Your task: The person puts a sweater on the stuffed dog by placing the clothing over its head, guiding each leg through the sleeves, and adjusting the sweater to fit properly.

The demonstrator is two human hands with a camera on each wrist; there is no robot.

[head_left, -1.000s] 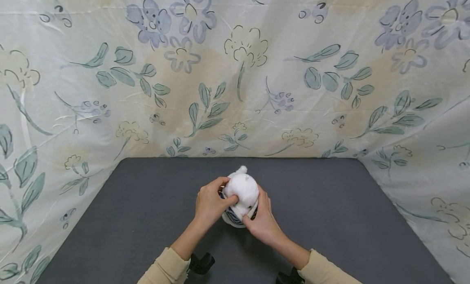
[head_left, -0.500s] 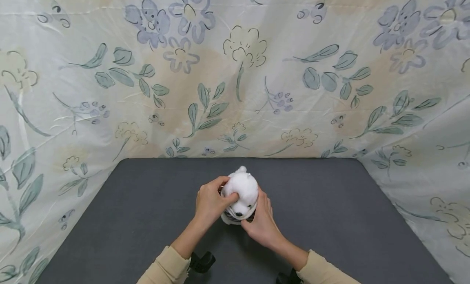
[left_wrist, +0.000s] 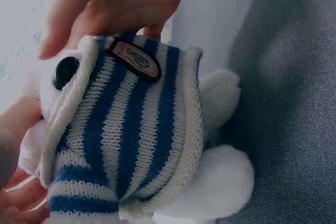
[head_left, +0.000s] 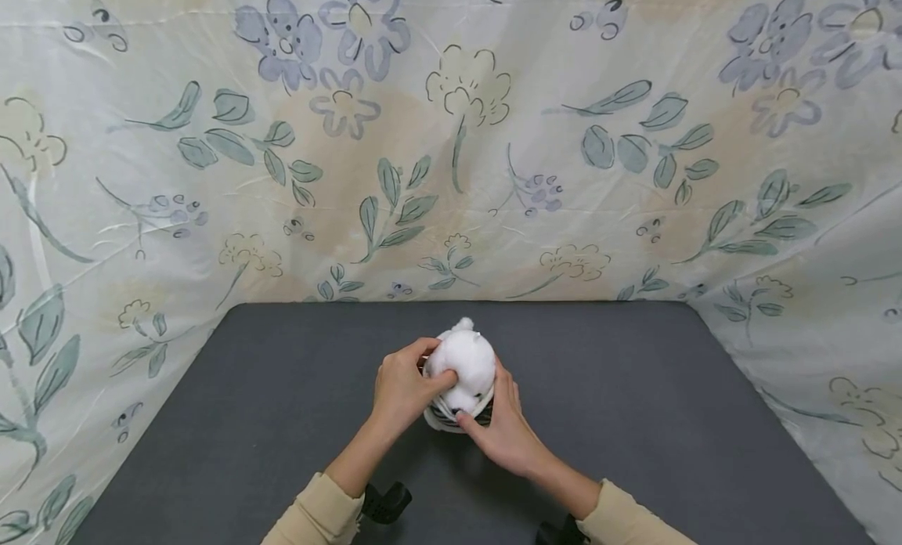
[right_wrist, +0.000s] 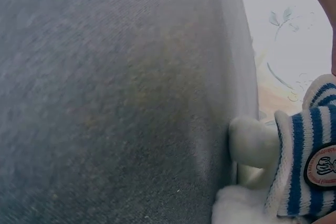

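Observation:
Both hands hold a white plush bear [head_left: 463, 357] upright at the middle of the dark table. My left hand [head_left: 405, 382] grips its head from the left, thumb across the front. From the right my right hand [head_left: 513, 431] holds it, with the thumb at the collar near the muzzle. A blue-and-white striped knitted sweater [left_wrist: 131, 124] covers the body, its rolled collar [left_wrist: 73, 111] lying close below a black eye [left_wrist: 66, 73]. An oval badge [left_wrist: 135, 60] is on the sweater front. White feet [left_wrist: 210, 184] stick out below the hem. Most of the right hand's fingers are hidden.
The dark grey table [head_left: 282, 388] surrounds the bear. Behind and beside it hangs a floral cloth [head_left: 465, 216]. Black wrist devices [head_left: 386, 504] sit under both sleeves [head_left: 317, 514].
The sweater collar has come down off the muzzle and the bear's face has tipped up, showing the nose. The right thumb has since shifted up onto the collar by the nose. The left hand stays put.

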